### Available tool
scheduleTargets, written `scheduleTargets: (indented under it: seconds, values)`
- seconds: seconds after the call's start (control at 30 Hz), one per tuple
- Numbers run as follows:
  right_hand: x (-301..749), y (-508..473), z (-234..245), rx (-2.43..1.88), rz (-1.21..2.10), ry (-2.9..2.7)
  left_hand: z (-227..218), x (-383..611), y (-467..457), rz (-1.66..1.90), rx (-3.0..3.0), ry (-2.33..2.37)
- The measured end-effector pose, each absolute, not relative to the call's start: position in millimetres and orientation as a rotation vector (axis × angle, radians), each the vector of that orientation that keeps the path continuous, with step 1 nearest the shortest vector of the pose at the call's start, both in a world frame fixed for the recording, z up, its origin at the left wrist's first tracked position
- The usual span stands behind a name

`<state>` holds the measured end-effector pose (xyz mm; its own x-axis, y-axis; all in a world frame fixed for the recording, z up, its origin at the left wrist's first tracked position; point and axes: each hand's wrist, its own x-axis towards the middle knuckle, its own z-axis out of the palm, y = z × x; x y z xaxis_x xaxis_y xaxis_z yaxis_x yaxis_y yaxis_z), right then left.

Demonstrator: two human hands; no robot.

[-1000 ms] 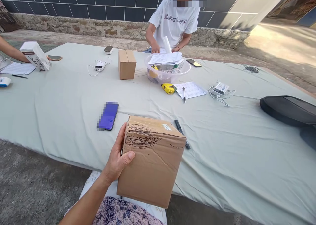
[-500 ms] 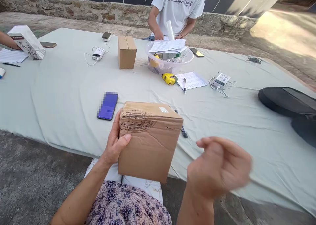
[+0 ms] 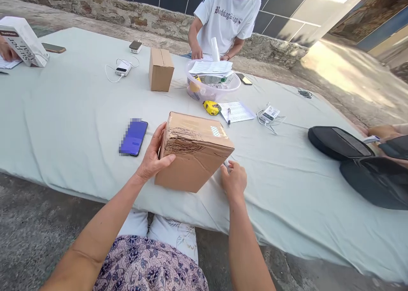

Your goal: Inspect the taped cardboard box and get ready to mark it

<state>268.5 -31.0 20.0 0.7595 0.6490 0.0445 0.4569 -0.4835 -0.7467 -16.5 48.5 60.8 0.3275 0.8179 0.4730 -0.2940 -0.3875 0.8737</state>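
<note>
My left hand [image 3: 153, 157] grips the left side of a scribbled-on cardboard box [image 3: 194, 155], thumb on its front face. The box is tilted, its lower edge resting on the pale green cloth [image 3: 79, 112]. My right hand [image 3: 235, 181] is down on the cloth just right of the box. Its fingers are pinched together where a black marker [image 3: 226, 164] lies, and only the marker's tip shows. A blue phone [image 3: 133, 137] lies left of the box.
Beyond lie a small closed carton [image 3: 161, 69], a clear bowl [image 3: 207, 93] of papers, a yellow tape measure [image 3: 211, 107], a sheet with a pen [image 3: 237, 111] and a power bank [image 3: 269, 113]. A black bag [image 3: 341, 143] sits at right. A person in white [image 3: 225, 18] works opposite.
My left hand carried the box from my lap forward onto the cloth. My right hand came into view, then dropped to the cloth beside the box, over the marker.
</note>
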Motion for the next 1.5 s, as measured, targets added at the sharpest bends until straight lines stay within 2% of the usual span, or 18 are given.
scheduleTargets:
  seconds: [0.23,0.4,0.47,0.6,0.7,0.87,0.93,1.03,1.13,1.3,1.4,1.5]
  values:
    - [266,-33,35,-2.008,0.382,-0.712,49,-24,40,1.231,1.591,0.549]
    - [230,-73,85,-1.618,0.448,-0.669,44,-28,35,1.184,1.727,0.576]
    - [207,-93,109,-1.254,0.550,-0.640,41,-28,35,1.193,1.795,0.560]
    - [169,-124,140,-1.003,0.826,-0.737,33,-28,29,1.151,1.860,0.639]
    - [155,-137,138,-0.935,1.007,-0.777,32,-34,9,1.196,1.826,0.768]
    - [133,-142,109,-0.883,1.351,-0.797,61,-53,-44,1.691,1.472,1.006]
    - [119,-140,96,-0.895,1.487,-0.893,78,-61,-60,1.631,1.387,0.859]
    - [100,-136,82,-0.952,1.619,-1.049,94,-66,-71,1.344,1.347,0.659]
    - [97,-134,80,-1.034,1.607,-1.107,97,-65,-69,1.219,1.210,0.670]
    - [115,-142,97,-0.979,1.463,-1.136,94,-57,-61,1.221,0.888,0.799]
    - [115,-142,105,-0.852,1.300,-1.185,96,-49,-63,1.182,0.819,0.784]
    - [105,-136,104,-0.939,1.097,-1.244,98,-39,-70,1.141,0.767,0.716]
